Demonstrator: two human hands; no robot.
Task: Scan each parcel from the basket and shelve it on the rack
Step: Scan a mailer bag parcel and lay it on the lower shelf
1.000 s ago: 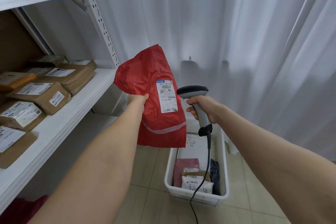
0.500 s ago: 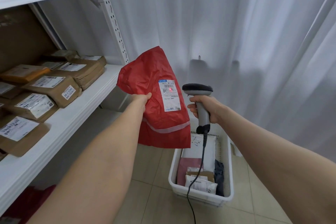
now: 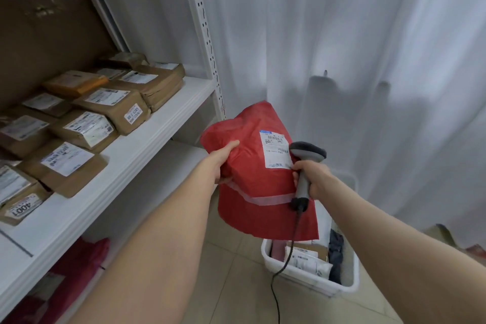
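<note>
Over basket (image 3: 310,283) far end, near rack (image 3: 147,139) shelf's front corner: left hand (image 3: 223,159) grasps red parcel (image 3: 252,187) by left edge, bulk hanging rightward. Right hand (image 3: 314,179) clenched round scanner (image 3: 307,151), head just beside label (image 3: 274,150).

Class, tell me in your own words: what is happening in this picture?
A person holds a red parcel in the left hand and grips a corded scanner in the right hand, its head close to the parcel's label. Brown parcels lie on the rack shelf; more sit in the white basket.
</note>
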